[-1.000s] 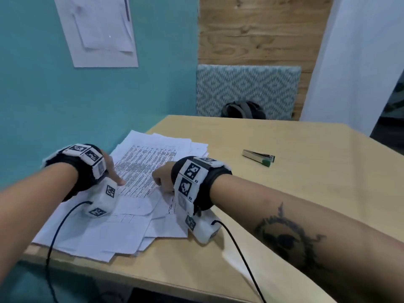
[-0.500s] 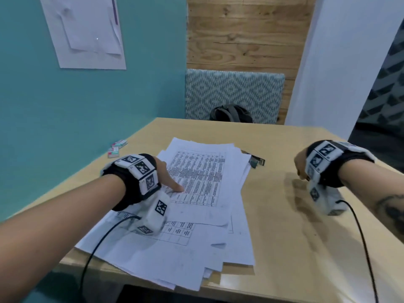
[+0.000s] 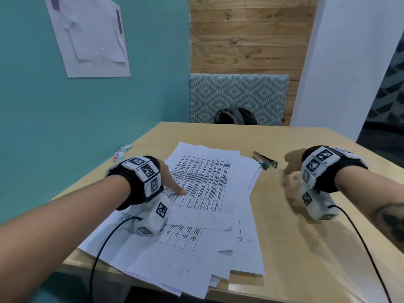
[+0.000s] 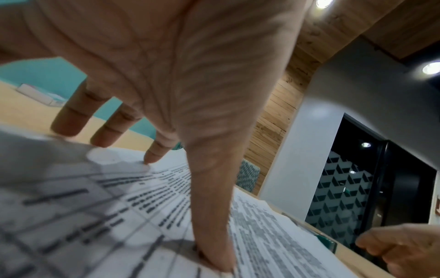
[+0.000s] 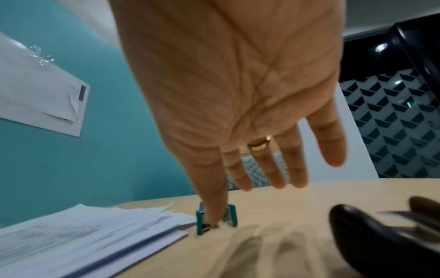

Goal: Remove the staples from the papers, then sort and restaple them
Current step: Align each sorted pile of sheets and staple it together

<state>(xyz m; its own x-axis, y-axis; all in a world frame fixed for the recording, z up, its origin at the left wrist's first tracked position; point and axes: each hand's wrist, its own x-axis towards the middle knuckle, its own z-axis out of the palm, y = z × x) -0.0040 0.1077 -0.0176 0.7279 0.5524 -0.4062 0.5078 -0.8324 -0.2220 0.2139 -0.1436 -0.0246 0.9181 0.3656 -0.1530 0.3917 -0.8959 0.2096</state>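
A loose stack of printed papers lies on the wooden table. My left hand presses flat on the top sheet, fingers spread and straight; in the left wrist view its thumb bears down on the printed table. A teal and metal stapler lies just right of the stack. My right hand hovers above the table right of the stapler, fingers straight, holding nothing. In the right wrist view the right hand is spread, its thumb in front of the stapler, with the papers to the left.
Small staple boxes lie by the teal wall. A patterned chair holding a dark backpack stands behind the table. A dark glossy object with a metal part, blurred, lies near my right wrist. Bare tabletop stretches right of the stack.
My right hand left the papers and swung right, now hovering spread beside the stapler. My left hand stays pressed on the top sheet. The head view has shifted.
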